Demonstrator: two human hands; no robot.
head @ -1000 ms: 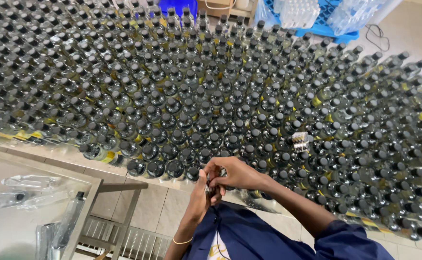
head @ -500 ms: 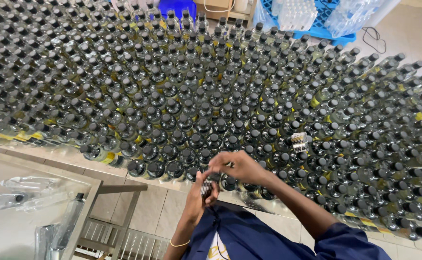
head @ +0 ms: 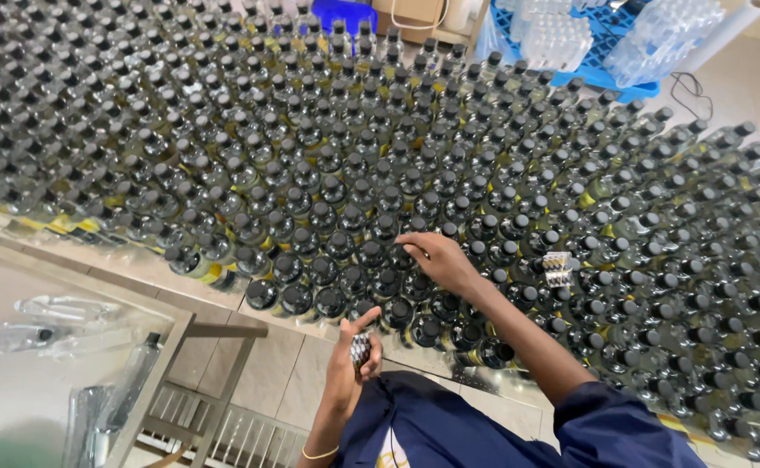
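Small stack of seals (head: 360, 348) sits pinched in left hand (head: 354, 364), close to body. Right hand (head: 439, 258), fingers loosely curled w/ nothing gripped, rests further out on bottle caps (head: 397, 260), ahead and right of stack.

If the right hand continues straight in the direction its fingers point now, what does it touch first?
The right hand points left over the black-capped bottles. Its fingertips seem already at the cap of one bottle in the near rows, so it would probably meet that cap first; depth is uncertain.
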